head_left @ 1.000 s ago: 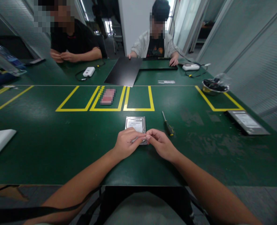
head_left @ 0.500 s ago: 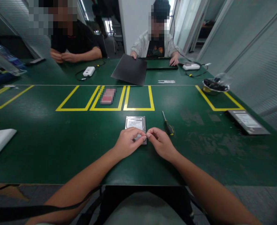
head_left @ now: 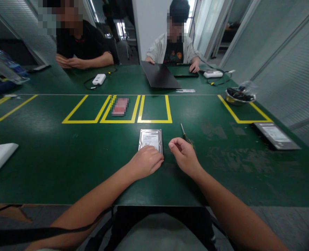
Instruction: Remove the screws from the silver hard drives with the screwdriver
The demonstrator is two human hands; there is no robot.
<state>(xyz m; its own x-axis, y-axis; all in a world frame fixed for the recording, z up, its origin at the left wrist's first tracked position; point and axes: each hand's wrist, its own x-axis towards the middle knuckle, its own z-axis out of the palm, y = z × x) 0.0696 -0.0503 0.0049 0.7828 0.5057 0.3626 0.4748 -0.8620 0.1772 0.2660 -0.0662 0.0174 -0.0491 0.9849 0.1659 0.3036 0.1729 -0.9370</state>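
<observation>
A silver hard drive (head_left: 151,137) with a white label lies flat on the green table, its near end covered by my left hand (head_left: 147,160). The fingers of that hand are closed and bent down at the drive's near right corner; what they hold, if anything, is hidden. To the right of the drive, my right hand (head_left: 182,153) is raised a little, thumb and fingertips brought together in a pinch. Anything between them is too small to make out. Just behind that hand lies a screwdriver (head_left: 183,131), its shaft pointing away and its dark handle partly covered.
At the right stands a metal bowl (head_left: 240,97) of dark parts, with another drive (head_left: 276,136) near the edge. A white object (head_left: 0,158) lies far left. Yellow tape (head_left: 154,121) marks several areas. Opposite, a co-worker (head_left: 179,48) holds a dark panel (head_left: 161,76); another person (head_left: 83,45) sits left.
My hands have come apart: the right moved right toward the screwdriver, the left turned downward onto the drive's near corner. The co-worker's dark panel swung to the right.
</observation>
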